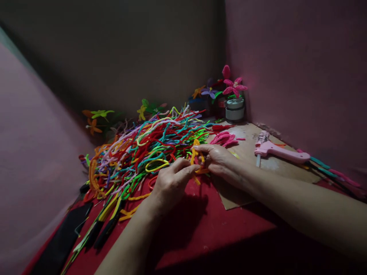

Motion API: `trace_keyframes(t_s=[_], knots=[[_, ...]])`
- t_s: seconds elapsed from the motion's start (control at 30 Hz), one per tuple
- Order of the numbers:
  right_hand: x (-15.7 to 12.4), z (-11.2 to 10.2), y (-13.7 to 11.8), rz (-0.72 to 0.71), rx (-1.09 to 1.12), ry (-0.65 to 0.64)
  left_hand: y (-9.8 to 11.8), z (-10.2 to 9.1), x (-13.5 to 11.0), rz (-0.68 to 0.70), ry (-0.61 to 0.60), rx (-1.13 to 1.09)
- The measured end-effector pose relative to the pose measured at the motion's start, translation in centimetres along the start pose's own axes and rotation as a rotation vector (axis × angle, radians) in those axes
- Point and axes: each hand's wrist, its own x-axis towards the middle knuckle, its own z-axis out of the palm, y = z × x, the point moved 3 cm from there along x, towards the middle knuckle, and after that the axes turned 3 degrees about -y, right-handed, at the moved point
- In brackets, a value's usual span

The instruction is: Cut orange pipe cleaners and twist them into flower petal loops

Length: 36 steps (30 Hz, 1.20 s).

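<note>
We find the left hand (pixel 173 178) and right hand (pixel 218 160) both pinching the orange pipe-cleaner piece (pixel 193 156), seemingly to steady it, the glue gun (pixel 282 152) lying right.

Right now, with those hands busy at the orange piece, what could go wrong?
The right forearm passes close to the pink glue gun on the cardboard, so it might knock it; whether it is hot can't be seen. The orange piece, pinched in the right hand with the left hand close by, looks thin and could bend out of shape. The heap of fuzzy stems lies beside the hands, so a strand might snag.
</note>
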Motion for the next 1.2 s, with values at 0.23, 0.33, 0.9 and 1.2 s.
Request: trace_keyframes(t_s=[0.23,0.33,0.9,1.2], knots=[[0.1,0.1,0.1,-0.004,-0.016,0.001,1.6,-1.1,0.7,-0.004,0.134,-0.179],[-0.1,0.2,0.2,-0.046,-0.061,0.007,1.8,-1.5,0.9,-0.043,0.059,-0.292],[-1.1,0.4,0.8,-0.283,-0.517,-0.215,0.6,-1.9,0.8,-0.146,0.074,0.175],[-1.9,0.8,0.7,-0.321,-0.661,-0.154,0.4,-1.2,0.8,-0.173,0.001,0.351]])
